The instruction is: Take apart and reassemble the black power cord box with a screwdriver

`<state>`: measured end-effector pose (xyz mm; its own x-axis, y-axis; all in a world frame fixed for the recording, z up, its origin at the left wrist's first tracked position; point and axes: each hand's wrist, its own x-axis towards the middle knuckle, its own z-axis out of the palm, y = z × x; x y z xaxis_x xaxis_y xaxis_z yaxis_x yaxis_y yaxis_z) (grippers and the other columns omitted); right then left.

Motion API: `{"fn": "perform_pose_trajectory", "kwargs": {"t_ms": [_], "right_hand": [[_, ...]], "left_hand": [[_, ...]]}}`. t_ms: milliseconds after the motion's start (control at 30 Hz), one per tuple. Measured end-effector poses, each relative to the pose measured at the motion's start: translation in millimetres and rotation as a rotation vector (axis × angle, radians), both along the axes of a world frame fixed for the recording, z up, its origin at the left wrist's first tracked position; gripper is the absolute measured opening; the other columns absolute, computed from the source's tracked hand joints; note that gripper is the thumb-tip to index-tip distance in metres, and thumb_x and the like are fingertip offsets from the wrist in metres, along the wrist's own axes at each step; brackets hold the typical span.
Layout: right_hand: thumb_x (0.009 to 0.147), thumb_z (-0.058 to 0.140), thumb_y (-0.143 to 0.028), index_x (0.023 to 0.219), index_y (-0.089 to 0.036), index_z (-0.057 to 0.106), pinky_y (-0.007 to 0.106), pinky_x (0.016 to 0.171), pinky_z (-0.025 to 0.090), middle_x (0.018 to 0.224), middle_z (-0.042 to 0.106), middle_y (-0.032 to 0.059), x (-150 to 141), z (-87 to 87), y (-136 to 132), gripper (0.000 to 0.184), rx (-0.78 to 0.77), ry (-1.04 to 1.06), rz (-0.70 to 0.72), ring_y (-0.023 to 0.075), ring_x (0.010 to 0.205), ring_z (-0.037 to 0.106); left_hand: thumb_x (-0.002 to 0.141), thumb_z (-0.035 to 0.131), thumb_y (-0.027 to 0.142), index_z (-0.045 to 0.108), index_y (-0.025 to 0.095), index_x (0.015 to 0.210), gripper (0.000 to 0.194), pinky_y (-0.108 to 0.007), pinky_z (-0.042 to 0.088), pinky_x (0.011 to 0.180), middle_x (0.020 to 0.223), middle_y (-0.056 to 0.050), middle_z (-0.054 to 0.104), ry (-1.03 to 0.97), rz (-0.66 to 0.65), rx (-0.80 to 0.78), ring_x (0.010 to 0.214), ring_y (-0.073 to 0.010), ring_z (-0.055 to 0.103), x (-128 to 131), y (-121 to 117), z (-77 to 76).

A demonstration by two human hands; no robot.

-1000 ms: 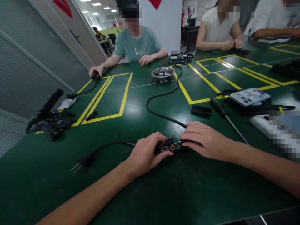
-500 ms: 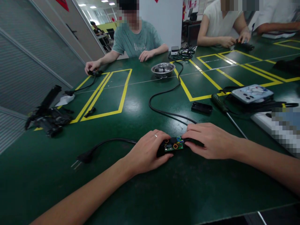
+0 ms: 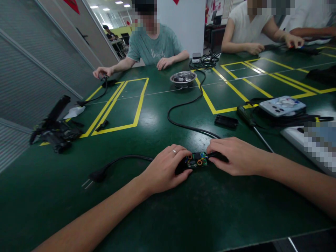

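A small green circuit board [image 3: 196, 161] with copper-wound rings lies between my hands, low over the green table. My left hand [image 3: 166, 169] is closed around the board's left end, where something black shows under the fingers. My right hand [image 3: 235, 156] pinches the black cable [image 3: 219, 156] at the board's right end, beside some thin coloured wires. From under my left hand a black cord runs left to a two-pin plug [image 3: 97, 175]. Beyond my right hand lies a black plastic casing half [image 3: 226, 121].
A screwdriver [image 3: 245, 116] lies right of the casing, near a light-blue patterned device [image 3: 282, 106]. A metal bowl [image 3: 183, 79] stands farther back. Black parts [image 3: 56, 131] are piled at the left. Co-workers [image 3: 157, 45] sit across the table, handling black items.
The board has shifted slightly right and lies flatter between my hands. My right fingers have moved slightly right along the cable. Across the table, a co-worker's hand has moved right.
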<state>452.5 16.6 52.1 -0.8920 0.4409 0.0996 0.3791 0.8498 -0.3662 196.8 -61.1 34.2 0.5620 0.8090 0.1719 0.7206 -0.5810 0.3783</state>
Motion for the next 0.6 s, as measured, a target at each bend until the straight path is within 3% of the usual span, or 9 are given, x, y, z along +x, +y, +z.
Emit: {"fn": "perform_pose_trajectory", "kwargs": {"t_ms": [600], "right_hand": [[0.087,0.054,-0.023,0.099,-0.019,0.061,0.032,0.072,0.044,0.089,0.065,0.0052,1.8,6.5,1.2,0.014,-0.024,-0.032,0.003,0.0174,0.079,0.06]], "left_hand": [[0.09,0.056,0.034,0.049,0.019,0.117,0.033,-0.042,0.046,0.088,0.113,-0.009,0.057,0.009,0.011,-0.024,0.101,-0.0233,0.053,-0.1,-0.1,0.5]]}}
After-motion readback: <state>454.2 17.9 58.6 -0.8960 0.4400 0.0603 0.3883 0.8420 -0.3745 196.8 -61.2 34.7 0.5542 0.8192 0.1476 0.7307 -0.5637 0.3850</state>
